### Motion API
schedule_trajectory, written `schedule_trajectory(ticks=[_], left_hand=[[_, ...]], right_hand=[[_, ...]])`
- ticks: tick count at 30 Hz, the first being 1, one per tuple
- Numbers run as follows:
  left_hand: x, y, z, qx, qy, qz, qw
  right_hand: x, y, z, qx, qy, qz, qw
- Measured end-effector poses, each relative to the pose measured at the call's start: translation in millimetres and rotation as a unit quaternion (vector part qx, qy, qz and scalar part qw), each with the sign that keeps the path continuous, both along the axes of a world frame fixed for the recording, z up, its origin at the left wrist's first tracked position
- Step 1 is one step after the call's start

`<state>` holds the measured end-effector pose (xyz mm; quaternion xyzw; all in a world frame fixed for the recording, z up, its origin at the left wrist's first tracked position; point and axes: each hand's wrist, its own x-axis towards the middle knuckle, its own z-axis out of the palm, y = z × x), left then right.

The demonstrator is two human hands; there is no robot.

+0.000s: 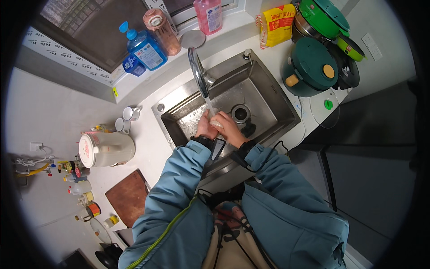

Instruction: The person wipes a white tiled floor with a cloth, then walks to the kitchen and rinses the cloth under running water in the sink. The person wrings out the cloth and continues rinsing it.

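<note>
Water runs from the chrome faucet (198, 75) onto my two hands, held together over the stainless steel sink (265, 109). My left hand (206, 127) is cupped with its palm towards the stream; how far its fingers close is hard to see. From the other side my right hand (228, 126) reaches in, its fingers bent around a small pale, wet thing (216, 123) between the hands. What that thing is cannot be told. To the right of the stream lies the round drain (240, 113). Both wrists wear black straps with devices.
Soap bottles (147, 50) and a pink-brown drinking bottle (163, 32) line the windowsill. A green pot (310, 67) and a yellow bag (277, 25) stand beyond the sink's right side. Left are enamel mugs (123, 125), a cream lidded container (111, 149) and a wooden cutting board (129, 198).
</note>
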<state>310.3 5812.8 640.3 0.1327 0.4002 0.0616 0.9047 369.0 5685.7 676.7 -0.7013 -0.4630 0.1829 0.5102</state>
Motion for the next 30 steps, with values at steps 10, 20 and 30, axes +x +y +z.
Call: schedule_trajectory(ticks=[10, 20, 30], left_hand=[[-7, 10, -47, 0.068, 0.099, -0.021, 0.992], [-22, 18, -87, 0.192, 0.032, -0.114, 0.974], [-31, 8, 42, -0.007, 0.135, -0.071, 0.988]], right_hand=[[-2, -2, -3, 0.031, 0.139, 0.087, 0.986], [-8, 18, -30, 0.009, 0.086, -0.047, 0.995], [33, 7, -27, -0.024, 0.116, -0.123, 0.985]])
